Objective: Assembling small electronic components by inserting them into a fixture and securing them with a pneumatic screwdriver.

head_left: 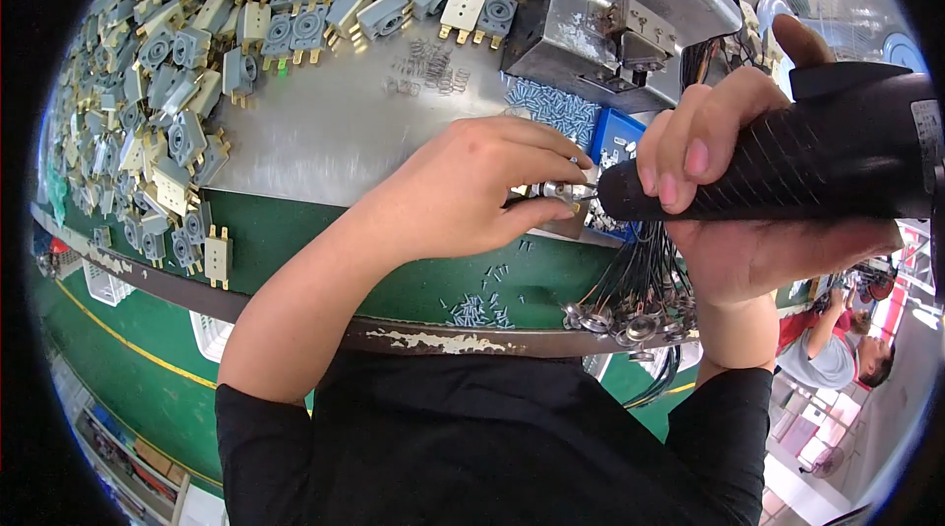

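My right hand (728, 132) is wrapped round a black electric screwdriver (847, 147), held nearly level with its tip toward the left. With thumb and fingers, my left hand (487, 177) grips a small silvery metal part (558, 191). The screwdriver's bit (589, 197) meets or nearly meets that part; exact contact is too small to tell. My left fingers hide some of the part. Just beyond my left hand lies a heap of small bluish screws (556, 111), beside a blue tray (617, 132) of small pale pieces.
Many grey and cream sockets with brass pins (305, 29) cover the table's left and far side. Loose springs (428, 70) lie nearby. A metal fixture (620, 19) stands at the back right. Wired round metal parts (630, 319) and more screws (477, 309) sit near the front edge.
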Demonstrator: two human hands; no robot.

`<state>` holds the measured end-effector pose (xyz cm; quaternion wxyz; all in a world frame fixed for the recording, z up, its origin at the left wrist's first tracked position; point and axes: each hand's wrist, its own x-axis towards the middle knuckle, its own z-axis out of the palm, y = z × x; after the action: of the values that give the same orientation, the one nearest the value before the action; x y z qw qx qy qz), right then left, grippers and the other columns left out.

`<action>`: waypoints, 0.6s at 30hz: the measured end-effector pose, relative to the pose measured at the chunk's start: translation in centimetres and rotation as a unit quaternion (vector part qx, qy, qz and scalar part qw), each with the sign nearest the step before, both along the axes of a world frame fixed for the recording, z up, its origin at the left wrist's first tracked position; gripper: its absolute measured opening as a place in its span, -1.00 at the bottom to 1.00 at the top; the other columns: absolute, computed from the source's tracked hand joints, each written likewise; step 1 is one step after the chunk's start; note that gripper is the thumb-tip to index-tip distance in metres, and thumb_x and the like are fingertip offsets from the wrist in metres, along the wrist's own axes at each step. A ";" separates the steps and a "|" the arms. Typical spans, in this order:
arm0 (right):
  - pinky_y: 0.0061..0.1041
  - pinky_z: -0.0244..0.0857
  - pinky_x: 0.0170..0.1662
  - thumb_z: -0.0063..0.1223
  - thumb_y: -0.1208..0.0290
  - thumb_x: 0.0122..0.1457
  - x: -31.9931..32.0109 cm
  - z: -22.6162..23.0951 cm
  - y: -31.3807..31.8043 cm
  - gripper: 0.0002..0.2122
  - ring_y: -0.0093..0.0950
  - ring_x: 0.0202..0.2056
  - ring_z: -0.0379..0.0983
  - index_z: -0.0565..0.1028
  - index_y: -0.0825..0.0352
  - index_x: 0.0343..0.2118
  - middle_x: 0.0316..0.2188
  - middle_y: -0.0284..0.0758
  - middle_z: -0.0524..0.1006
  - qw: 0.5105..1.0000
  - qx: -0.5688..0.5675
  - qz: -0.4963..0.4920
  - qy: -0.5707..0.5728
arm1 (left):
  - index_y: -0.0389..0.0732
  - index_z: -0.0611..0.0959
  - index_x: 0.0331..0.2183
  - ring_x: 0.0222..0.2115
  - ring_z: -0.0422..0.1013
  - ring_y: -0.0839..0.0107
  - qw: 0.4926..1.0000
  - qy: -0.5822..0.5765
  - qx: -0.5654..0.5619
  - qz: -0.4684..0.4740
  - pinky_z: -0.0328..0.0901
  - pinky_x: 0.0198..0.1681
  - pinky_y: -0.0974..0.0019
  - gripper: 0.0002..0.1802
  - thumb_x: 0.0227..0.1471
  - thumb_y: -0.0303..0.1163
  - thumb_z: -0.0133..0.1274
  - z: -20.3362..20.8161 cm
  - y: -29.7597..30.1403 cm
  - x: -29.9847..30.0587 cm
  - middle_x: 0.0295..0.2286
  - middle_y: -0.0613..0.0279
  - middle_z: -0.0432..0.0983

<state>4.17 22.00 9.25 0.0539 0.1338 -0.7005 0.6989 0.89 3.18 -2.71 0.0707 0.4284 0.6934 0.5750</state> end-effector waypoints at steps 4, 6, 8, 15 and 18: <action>-0.36 0.36 -0.42 -0.07 -0.72 -0.10 0.2 -0.4 0.4 0.26 -0.48 -0.57 0.40 0.06 0.33 0.44 -0.47 -0.37 0.42 0.998 -0.020 -0.023 -0.055 | -0.24 0.78 -0.16 -0.07 0.59 0.09 1.000 -0.007 -0.013 0.000 0.46 0.04 0.11 -0.69 0.00 -0.39 0.33 -0.1 0.0 0.1 -0.11 0.10 0.70; -0.36 0.36 -0.42 -0.07 -0.72 -0.10 0.2 -0.2 0.2 0.26 -0.48 -0.57 0.40 0.07 0.33 0.44 -0.47 -0.37 0.42 0.998 -0.018 -0.026 -0.057 | -0.24 0.78 -0.16 -0.07 0.59 0.09 1.000 -0.008 -0.012 -0.001 0.46 0.04 0.11 -0.68 0.00 -0.39 0.33 -0.2 0.0 0.1 -0.11 0.09 0.70; -0.36 0.35 -0.42 -0.07 -0.72 -0.10 0.2 -0.2 0.0 0.26 -0.48 -0.57 0.40 0.07 0.33 0.44 -0.46 -0.37 0.42 0.998 -0.017 -0.028 -0.060 | -0.24 0.78 -0.15 -0.07 0.59 0.09 1.000 -0.002 -0.014 0.007 0.46 0.03 0.11 -0.68 0.00 -0.39 0.33 -0.1 0.0 0.2 -0.11 0.09 0.70; -0.40 0.33 -0.45 -0.13 -0.75 -0.12 0.0 -0.3 -0.2 0.26 -0.51 -0.57 0.38 0.08 0.31 0.44 -0.47 -0.39 0.40 0.997 -0.058 -0.051 -0.009 | -0.24 0.78 -0.15 -0.07 0.59 0.09 1.000 -0.003 -0.010 0.005 0.46 0.04 0.11 -0.68 0.00 -0.38 0.33 -0.3 0.0 0.1 -0.12 0.09 0.70; -0.41 0.32 -0.46 -0.14 -0.76 -0.12 -0.5 -0.7 0.4 0.27 -0.51 -0.58 0.36 0.08 0.30 0.44 -0.47 -0.39 0.40 0.998 -0.058 0.004 0.017 | -0.33 0.75 -0.17 -0.07 0.60 -0.02 1.000 0.003 -0.001 -0.003 0.48 0.02 0.07 -0.64 -0.10 -0.49 0.38 -0.4 -0.1 0.0 -0.12 -0.03 0.69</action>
<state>3.69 22.35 8.53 0.0705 0.1454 -0.6575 0.7359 0.89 3.10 -3.11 0.0706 0.4321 0.6932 0.5725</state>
